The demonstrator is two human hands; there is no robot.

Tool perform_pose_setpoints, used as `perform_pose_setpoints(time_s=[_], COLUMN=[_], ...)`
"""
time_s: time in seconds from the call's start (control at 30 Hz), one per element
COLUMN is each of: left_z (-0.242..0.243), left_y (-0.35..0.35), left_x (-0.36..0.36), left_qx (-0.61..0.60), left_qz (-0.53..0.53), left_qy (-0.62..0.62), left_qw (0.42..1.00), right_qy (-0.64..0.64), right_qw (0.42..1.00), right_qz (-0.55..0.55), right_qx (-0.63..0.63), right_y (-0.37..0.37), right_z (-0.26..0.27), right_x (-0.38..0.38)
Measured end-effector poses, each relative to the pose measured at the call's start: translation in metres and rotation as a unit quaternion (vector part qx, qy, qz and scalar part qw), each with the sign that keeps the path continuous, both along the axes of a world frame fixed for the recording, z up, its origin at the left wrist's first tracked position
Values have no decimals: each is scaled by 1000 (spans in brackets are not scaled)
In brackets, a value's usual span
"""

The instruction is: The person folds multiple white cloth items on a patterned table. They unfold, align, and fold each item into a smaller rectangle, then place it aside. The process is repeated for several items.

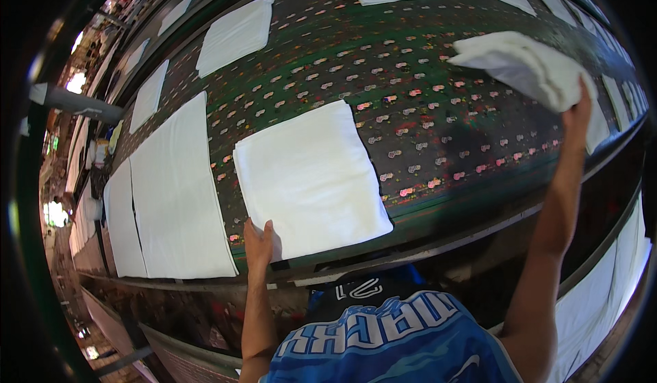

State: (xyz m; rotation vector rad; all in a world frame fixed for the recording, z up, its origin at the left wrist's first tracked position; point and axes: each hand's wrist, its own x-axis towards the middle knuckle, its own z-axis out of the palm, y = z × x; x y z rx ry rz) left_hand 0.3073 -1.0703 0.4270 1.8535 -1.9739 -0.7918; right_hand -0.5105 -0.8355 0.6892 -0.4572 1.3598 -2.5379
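A long dark table [308, 88] printed with rows of small pink and white motifs runs before me. A folded white cloth [310, 177] lies flat on it near its front edge. At that cloth's lower left corner is my left hand [260, 244], thumb on top and fingers by the edge. Far to the right my right hand [579, 100] grips another folded white cloth [534, 64] by its near end. That cloth is lifted off the table, its far end bent and hanging to the left.
Larger white cloths [174, 198] lie flat at the left. More folded cloths [236, 34] are laid out along the table's far side. A metal rail [462, 242] edges the front. A grey post [82, 103] stands at the left. White fabric [605, 301] hangs at lower right.
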Motion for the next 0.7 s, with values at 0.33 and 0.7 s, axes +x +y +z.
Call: perform_pose_setpoints(time_s=[0.33,0.7], left_z=[-2,11], left_y=[18,-74], left_x=[-14,-40], left_qx=[-86,-83], left_qz=[46,56], left_qy=[11,124], left_qw=[995,987], right_qy=[225,-147], right_qw=[846,984], right_qz=[-326,22], right_qx=[358,100], right_y=[65,-20], right_z=[-9,-271], right_x=[-153,172])
